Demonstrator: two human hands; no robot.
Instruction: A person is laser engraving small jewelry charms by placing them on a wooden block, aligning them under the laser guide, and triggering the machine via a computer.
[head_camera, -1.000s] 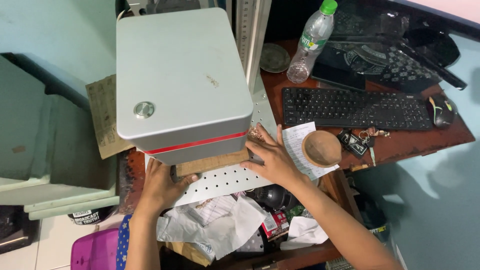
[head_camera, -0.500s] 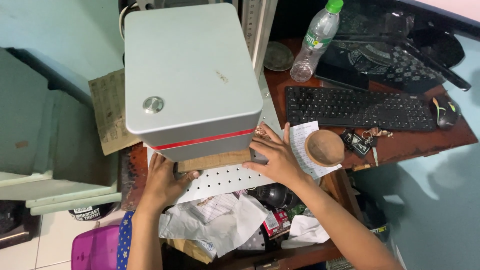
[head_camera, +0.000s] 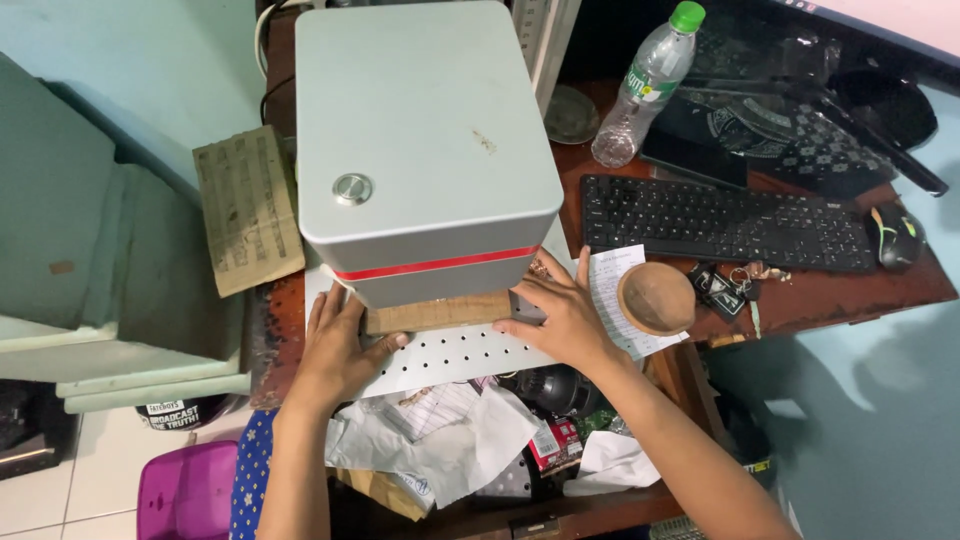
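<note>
Wooden block (head_camera: 438, 312) sits under grey machine (head_camera: 425, 150) on perforated plate (head_camera: 460, 352), barely shifted since a second ago; left grip (head_camera: 335, 345) and right grip (head_camera: 562, 315) stay flat, fingers spread, pressing its ends.

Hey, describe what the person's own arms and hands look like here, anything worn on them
Both forearms are bare, with no sleeves reaching into view. The right hand wears a ring on one finger; the left hand shows no ring, watch or glove. Blue fabric with white dots shows beside the left arm, probably the person's clothing.
</note>
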